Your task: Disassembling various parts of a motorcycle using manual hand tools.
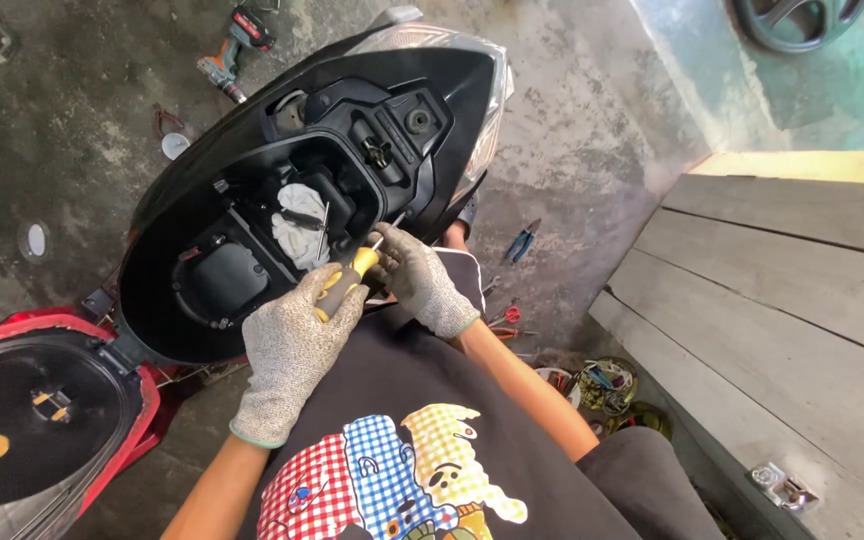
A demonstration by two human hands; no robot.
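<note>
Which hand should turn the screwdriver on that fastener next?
Left, probably: the left hand already grips the screwdriver by its yellow-black handle, while the right hand steadies the shaft near the scooter compartment.

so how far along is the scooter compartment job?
Done: seat is flipped up, underseat compartment exposed. In hand: left hand holds the yellow-black screwdriver, right hand steadies its shaft at the compartment rim. Left: the compartment sits in place, a white rag inside.
</note>
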